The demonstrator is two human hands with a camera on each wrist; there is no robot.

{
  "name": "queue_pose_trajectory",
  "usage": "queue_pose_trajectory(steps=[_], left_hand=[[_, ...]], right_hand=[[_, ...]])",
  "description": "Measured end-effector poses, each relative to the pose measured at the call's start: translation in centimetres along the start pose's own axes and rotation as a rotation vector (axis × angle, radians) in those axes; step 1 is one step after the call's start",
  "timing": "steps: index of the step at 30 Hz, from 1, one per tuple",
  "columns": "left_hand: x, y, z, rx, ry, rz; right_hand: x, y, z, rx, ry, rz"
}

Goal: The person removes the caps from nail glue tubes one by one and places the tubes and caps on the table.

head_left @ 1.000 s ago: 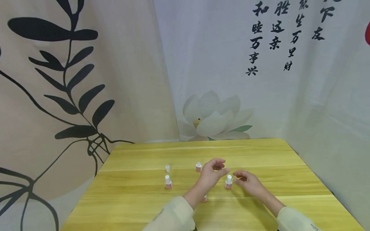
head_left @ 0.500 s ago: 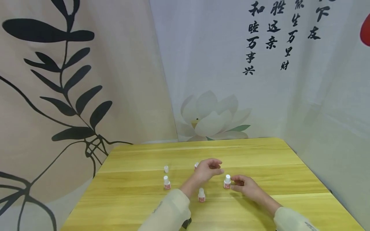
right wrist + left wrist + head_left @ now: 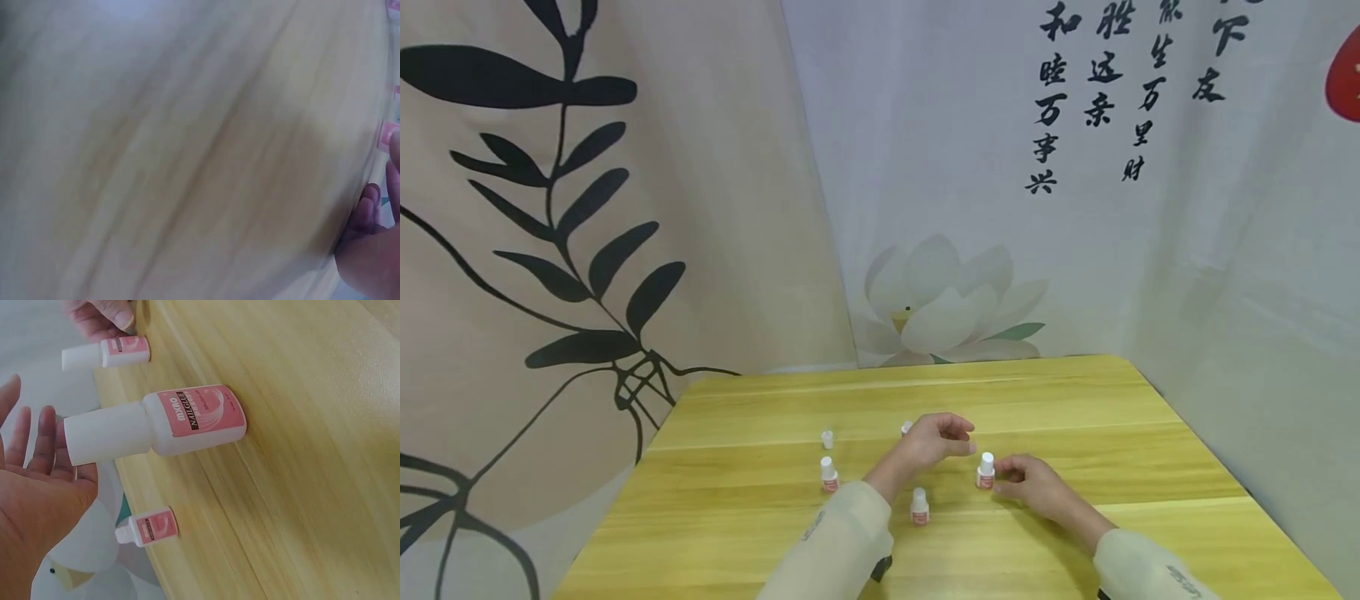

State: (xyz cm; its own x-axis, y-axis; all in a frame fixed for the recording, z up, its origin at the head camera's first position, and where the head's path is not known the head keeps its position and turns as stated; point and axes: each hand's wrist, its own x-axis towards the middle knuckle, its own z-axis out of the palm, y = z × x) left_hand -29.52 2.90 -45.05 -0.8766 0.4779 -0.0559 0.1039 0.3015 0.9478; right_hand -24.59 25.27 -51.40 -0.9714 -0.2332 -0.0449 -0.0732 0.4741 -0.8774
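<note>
A white nail glue bottle with a pink label [image 3: 986, 472] stands upright at the right of the group. My right hand [image 3: 1036, 485] is at its right side, thumb and fingers bent and apart; whether they touch it I cannot tell. My left hand [image 3: 934, 440] hovers to its upper left, fingers loosely bent, holding nothing. In the left wrist view, another nail glue bottle [image 3: 206, 415] stands nearest the camera, white cap on. Beyond it, a bottle with a narrow bare nozzle [image 3: 157, 526] stands uncapped; the left hand mostly hides it in the head view.
A further capped bottle [image 3: 830, 476] stands at the left, with a small loose white cap [image 3: 827, 439] behind it. All rest on a yellow wood-grain table [image 3: 737, 517]. A printed curtain [image 3: 760, 208] hangs behind the table's far edge.
My left hand has drawn left from the right bottle, uncovering the middle bottle and covering more of the back one. My right hand has come closer to the right bottle. The head view has shifted slightly.
</note>
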Motion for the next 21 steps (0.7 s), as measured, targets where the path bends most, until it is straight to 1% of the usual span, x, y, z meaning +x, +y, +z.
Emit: queue_pose_trajectory(steps=[2,4,8,11,15,21], left_hand=[[0.1,0.0,0.0,0.011,-0.006,-0.003],[0.2,0.0,0.0,0.014,-0.01,-0.001],[0.3,0.0,0.1,0.022,-0.015,0.003],[0.4,0.1,0.2,0.036,-0.026,0.004],[0.6,0.0,0.5,0.055,-0.046,0.009],[0.9,-0.3,0.8,0.08,-0.062,0.004]], right_hand=[[0.1,0.0,0.1,-0.014,0.002,-0.008],[0.2,-0.1,0.3,-0.039,0.022,-0.006],[0.4,-0.2,0.6,-0.088,0.084,0.035],[0.5,-0.1,0.9,-0.123,0.109,0.043],[0.6,-0.1,1.0,-0.158,0.121,0.038],[0.5,-0.4,1.2,-0.173,0.152,0.046]])
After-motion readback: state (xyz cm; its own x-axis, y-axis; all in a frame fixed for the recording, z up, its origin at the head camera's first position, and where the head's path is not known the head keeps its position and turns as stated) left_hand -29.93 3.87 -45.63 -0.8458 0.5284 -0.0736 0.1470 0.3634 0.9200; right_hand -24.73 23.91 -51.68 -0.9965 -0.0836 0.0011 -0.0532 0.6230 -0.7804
